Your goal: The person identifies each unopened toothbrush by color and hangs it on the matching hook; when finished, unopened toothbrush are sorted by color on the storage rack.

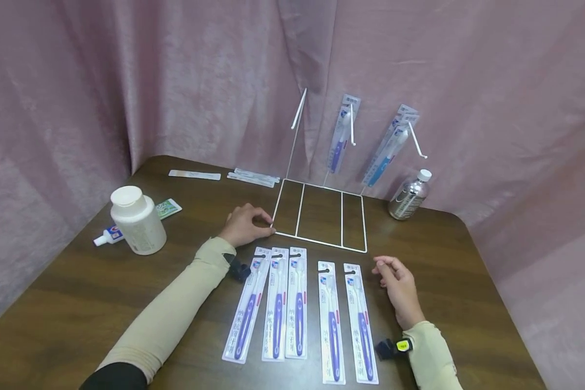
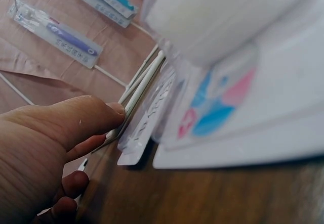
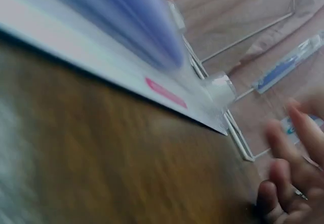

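Observation:
My left hand (image 1: 247, 225) pinches the front left corner of a white wire display rack (image 1: 322, 242) between thumb and fingers; the left wrist view shows the thumb (image 2: 96, 118) on the wire. To the right, my right hand (image 1: 397, 287) is held with loosely bent fingers and nothing in them, near the rack's front right corner. Between the hands several packaged purple toothbrushes (image 1: 299, 303) lie in a row, heads toward the rack. One purple toothbrush pack (image 1: 341, 132) hangs on the rack's middle hook, and packs with a blue toothbrush (image 1: 387, 151) in front hang on the right hook (image 1: 417, 142).
The left hook (image 1: 299, 108) is bare. A white bottle (image 1: 138, 222) stands at the left, partly in front of a toothpaste tube (image 1: 168, 208). Thin flat packets (image 1: 253, 177) lie at the back edge. A silver bottle (image 1: 409, 196) stands right of the rack, before a pink curtain (image 1: 214, 81).

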`<state>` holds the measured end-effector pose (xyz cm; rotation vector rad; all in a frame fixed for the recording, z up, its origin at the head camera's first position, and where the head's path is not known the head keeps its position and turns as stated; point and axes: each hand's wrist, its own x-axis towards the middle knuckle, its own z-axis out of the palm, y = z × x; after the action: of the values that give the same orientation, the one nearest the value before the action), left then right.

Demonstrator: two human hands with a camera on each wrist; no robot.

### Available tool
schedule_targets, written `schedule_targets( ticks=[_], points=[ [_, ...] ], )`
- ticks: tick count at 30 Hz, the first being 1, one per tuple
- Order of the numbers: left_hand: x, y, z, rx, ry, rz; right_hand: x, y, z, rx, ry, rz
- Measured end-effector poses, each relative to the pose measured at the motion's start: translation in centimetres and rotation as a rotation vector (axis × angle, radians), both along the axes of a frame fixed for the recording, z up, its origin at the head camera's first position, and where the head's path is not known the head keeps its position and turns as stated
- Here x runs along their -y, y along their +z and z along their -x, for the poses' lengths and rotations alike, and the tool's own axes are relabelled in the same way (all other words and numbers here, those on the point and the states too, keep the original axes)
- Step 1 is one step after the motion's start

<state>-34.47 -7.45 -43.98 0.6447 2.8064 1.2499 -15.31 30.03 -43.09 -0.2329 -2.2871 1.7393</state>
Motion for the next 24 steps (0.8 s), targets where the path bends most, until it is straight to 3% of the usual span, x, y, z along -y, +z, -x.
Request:
schedule_targets(
  ticks=[4,7,15,24],
  points=[
    [-0.3,0.2,-0.1,-0.011,-0.003,0.006,0.1,-0.7,-0.8,-0.059,0.242,-0.338],
    [-0.3,0.5,-0.4,-0.022,0.003,0.010,-0.1,-0.7,-0.9,-0.097,0.325,-0.486],
    [-0.2,0.9,-0.7,-0.015,-0.004,0.022,-1.0,-0.1,-1.1,-0.046,0.378,-0.529],
    [-0.3,0.7,-0.3,-0.026,0.002,0.038,-1.3,-0.3,-1.3,-0.048,0.364,-0.507]
  ],
)
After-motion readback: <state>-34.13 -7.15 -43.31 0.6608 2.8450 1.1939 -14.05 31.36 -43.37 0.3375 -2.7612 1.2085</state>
